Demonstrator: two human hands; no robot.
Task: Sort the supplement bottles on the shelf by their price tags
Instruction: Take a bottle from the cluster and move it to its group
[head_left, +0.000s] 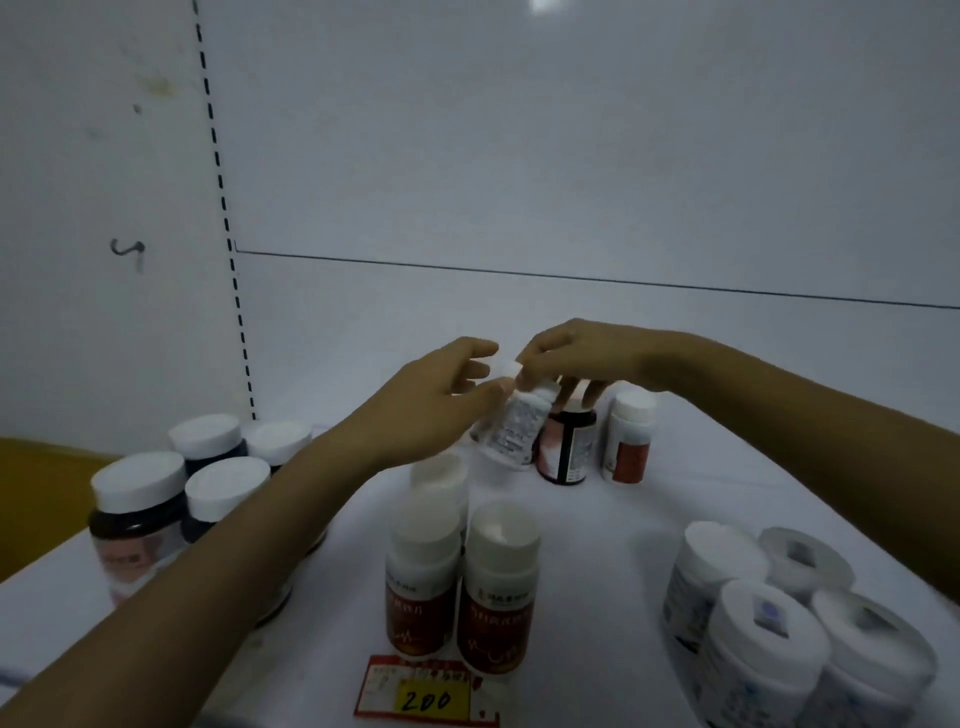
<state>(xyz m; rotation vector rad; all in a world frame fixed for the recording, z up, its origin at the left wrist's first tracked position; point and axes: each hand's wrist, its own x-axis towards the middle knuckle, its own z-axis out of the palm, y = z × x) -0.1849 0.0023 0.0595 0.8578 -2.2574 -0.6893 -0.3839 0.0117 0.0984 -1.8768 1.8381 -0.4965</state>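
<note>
Hands meet over the shelf (727, 467): the right hand (576, 358) grips a tilted white bottle (511, 428) from above, and the left hand (436, 405) pinches at its cap, near centre. The likely risk is a fumbled handover that drops it onto the dark bottle (566, 449) and red-labelled bottle (628, 441) at its three o'clock. That would topple both and muddle the groups behind the 200 tag (426, 699) at six o'clock.

White back panel (571, 156) beside a slotted upright (218, 171), scuffed pale wall (93, 182) left, dim light.
</note>
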